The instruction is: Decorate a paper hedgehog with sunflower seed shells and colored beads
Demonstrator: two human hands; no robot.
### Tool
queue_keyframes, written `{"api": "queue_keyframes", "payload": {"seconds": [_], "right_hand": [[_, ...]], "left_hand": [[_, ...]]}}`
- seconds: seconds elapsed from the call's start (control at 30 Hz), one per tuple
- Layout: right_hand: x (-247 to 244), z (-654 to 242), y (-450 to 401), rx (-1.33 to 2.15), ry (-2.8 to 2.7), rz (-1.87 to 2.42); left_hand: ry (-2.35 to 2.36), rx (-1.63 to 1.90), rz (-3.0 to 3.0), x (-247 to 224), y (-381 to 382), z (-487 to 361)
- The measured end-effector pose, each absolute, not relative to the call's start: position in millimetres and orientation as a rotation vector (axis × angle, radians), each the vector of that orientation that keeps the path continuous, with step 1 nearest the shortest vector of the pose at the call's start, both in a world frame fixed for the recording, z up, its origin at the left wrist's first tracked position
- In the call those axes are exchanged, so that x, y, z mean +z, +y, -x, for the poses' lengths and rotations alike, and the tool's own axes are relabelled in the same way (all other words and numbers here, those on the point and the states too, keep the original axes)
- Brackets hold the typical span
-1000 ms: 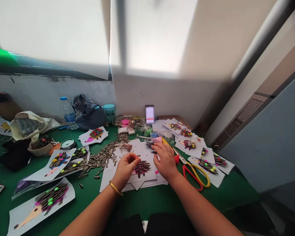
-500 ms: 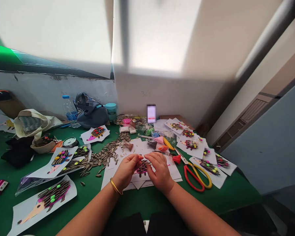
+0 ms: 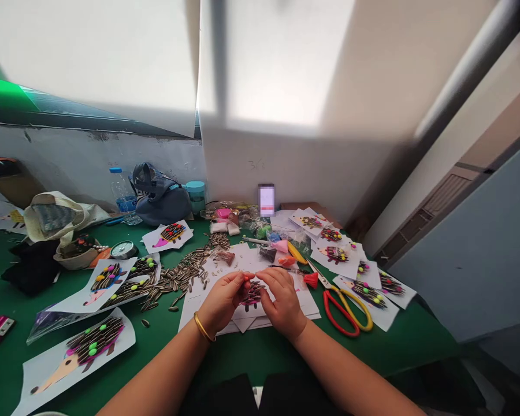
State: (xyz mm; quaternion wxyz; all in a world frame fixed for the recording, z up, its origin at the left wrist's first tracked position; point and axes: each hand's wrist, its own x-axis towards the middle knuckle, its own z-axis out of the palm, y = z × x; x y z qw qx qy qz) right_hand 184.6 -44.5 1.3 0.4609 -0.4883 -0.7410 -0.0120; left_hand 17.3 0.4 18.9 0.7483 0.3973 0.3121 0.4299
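Over the white papers, my left hand (image 3: 225,296), with a gold bangle at the wrist, pinches a small piece of red modelling clay (image 3: 246,278). Close beside it, my right hand (image 3: 282,301) is curved with its fingers and thumb apart, the fingertips nearly meeting the left ones. I see nothing held in it. Between and below the hands lies a hedgehog picture (image 3: 252,296) with dark seed spines, partly covered by the fingers. Just past the right hand are a red lump of clay (image 3: 311,280) and an orange-red one (image 3: 286,262).
Sunflower seeds (image 3: 186,268) are heaped to the left. Scissors (image 3: 342,309) with red and yellow handles lie right. Finished hedgehog pictures (image 3: 335,254) spread along the right, with another (image 3: 80,358) at front left. A phone (image 3: 266,200) stands against the wall, near a blue bag (image 3: 162,202).
Both hands stay almost in place, with only slight finger movement around the red clay. The rest of the table looks the same.
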Motion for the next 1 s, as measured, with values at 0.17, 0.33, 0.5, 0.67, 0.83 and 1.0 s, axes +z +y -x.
{"api": "queue_keyframes", "payload": {"seconds": [0.17,0.33,0.5,0.67,0.83,1.0], "right_hand": [[1.9,-186.2,-43.8,-0.029,-1.809,1.201],[1.1,-187.5,-43.1,-0.030,-1.799,1.197],[0.5,-186.8,-42.7,-0.031,-1.785,1.186],[-0.1,-186.7,-42.2,-0.016,-1.789,1.177],[1.7,-187.6,-42.0,0.008,-1.790,1.124],[3.6,-188.3,-43.9,0.081,-1.810,1.050]], "left_hand": [[0.652,0.905,-0.876,16.0,1.1,-18.3],[0.647,0.923,-0.870,16.1,0.8,-17.6],[0.635,0.881,-0.814,19.1,0.6,-18.4],[0.630,0.908,-0.833,18.7,0.0,-19.6],[0.672,0.887,-0.921,17.2,0.4,-18.6],[0.764,0.828,-1.184,18.1,-2.1,-21.1]]}}
